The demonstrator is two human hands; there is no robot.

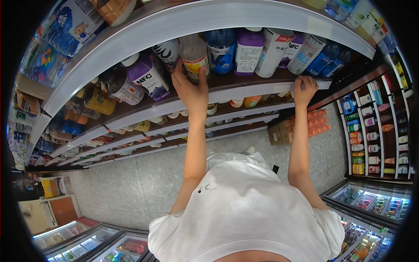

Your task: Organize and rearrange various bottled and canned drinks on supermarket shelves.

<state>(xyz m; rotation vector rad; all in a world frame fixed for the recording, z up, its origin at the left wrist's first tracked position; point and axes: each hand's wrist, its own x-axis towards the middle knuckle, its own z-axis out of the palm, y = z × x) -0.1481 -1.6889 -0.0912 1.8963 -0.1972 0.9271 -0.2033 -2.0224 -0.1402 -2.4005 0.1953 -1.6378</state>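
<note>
My left hand (pixel 190 91) reaches up to a clear bottle (pixel 191 49) with a yellow and white label, standing in the front row of the shelf. The thumb lies on the bottle's right side and the fingers on its left, closed round its lower part. Left of it stand a white container (pixel 166 52) with black lettering and a purple bottle (pixel 150 81); to the right is a blue-labelled bottle (pixel 221 52). My right hand (pixel 305 90) rests farther right with its fingers curled over the pale shelf edge (pixel 244 91), below a tilted white can (pixel 307 53).
Another purple bottle (pixel 249 54) and a tall white can (pixel 271 54) share the row. Lower shelves hold more drinks. Cardboard boxes (pixel 280 133) and orange-topped bottles (pixel 317 122) are on the floor below. Another stocked rack (pixel 379 126) stands at the right, with glass-topped freezers (pixel 373 198) behind.
</note>
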